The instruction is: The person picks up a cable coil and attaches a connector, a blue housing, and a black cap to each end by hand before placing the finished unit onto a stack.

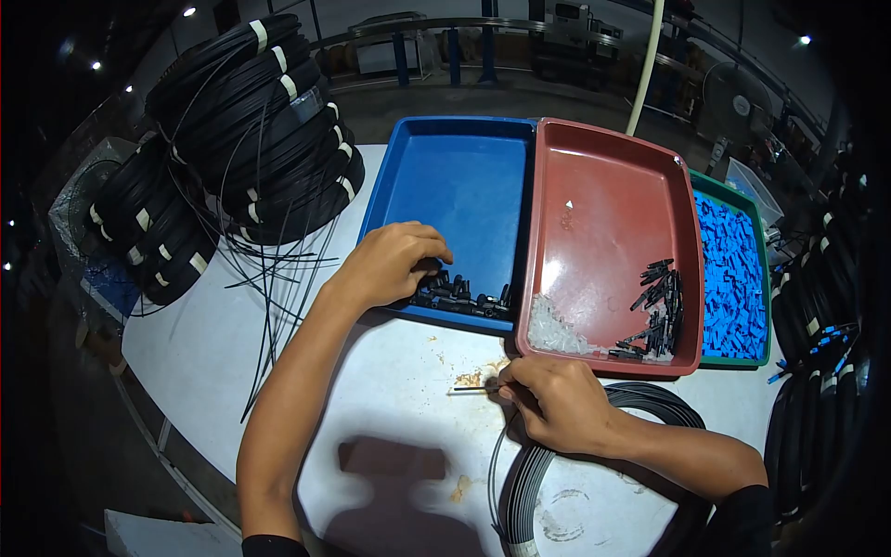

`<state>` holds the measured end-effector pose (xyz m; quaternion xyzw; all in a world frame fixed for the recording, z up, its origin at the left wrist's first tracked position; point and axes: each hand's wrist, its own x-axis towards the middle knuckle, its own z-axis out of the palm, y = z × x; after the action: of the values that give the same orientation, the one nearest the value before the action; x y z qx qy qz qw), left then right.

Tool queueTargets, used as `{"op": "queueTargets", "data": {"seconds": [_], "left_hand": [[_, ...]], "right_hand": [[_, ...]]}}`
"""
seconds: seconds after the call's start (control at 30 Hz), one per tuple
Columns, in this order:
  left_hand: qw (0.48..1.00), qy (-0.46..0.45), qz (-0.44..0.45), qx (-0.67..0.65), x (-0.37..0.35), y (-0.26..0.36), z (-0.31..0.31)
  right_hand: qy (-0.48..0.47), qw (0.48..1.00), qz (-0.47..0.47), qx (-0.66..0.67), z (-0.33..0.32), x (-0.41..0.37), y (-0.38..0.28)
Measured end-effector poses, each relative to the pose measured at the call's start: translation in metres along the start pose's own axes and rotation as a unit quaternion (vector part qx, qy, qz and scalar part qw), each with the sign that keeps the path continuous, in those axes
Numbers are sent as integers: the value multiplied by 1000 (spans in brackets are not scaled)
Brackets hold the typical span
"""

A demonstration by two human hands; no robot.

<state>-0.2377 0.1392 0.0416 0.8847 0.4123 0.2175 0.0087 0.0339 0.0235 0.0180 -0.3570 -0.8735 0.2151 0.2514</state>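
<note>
1. Here, the left hand [394, 265] reaches into the near edge of the blue tray [464, 176]. Its fingers curl down onto a row of small black parts [469, 299]. The fingers hide whether one is pinched, so I cannot tell.
2. The right hand [557, 404] is clenched around the cable end [471, 389], which pokes out to the left between thumb and fingers, just above the white table [213, 353].
3. The cable runs back under that hand to a black coil [534, 483] lying flat on the near part of the table.
4. The red tray [613, 204] touches the right side of the blue one. Black connector pieces [661, 306] lie in its near right corner, and what look like clear bits [552, 332] are heaped in its near left corner.
5. A green tray [724, 190] filled with blue parts [733, 278] stands just right of the red tray.
6. Stacked cable bundles [260, 121] fill the far left of the table, with loose strands trailing towards the near side.
</note>
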Motion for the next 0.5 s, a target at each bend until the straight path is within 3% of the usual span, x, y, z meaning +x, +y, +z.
{"op": "queueTargets", "data": {"seconds": [0.17,0.3,0.37,0.5], "left_hand": [[999,-23,26,15,10,7,4],[996,-90,20,21,15,12,10],[998,-69,-9,8,16,2,16],[996,80,-34,11,6,-17,13]], "right_hand": [[0,1000,8,2,0,0,-1],[-3,1000,5,-6,0,0,-2],[1,1000,2,-2,2,-1,1],[9,1000,-4,-3,1,-2,1]]}}
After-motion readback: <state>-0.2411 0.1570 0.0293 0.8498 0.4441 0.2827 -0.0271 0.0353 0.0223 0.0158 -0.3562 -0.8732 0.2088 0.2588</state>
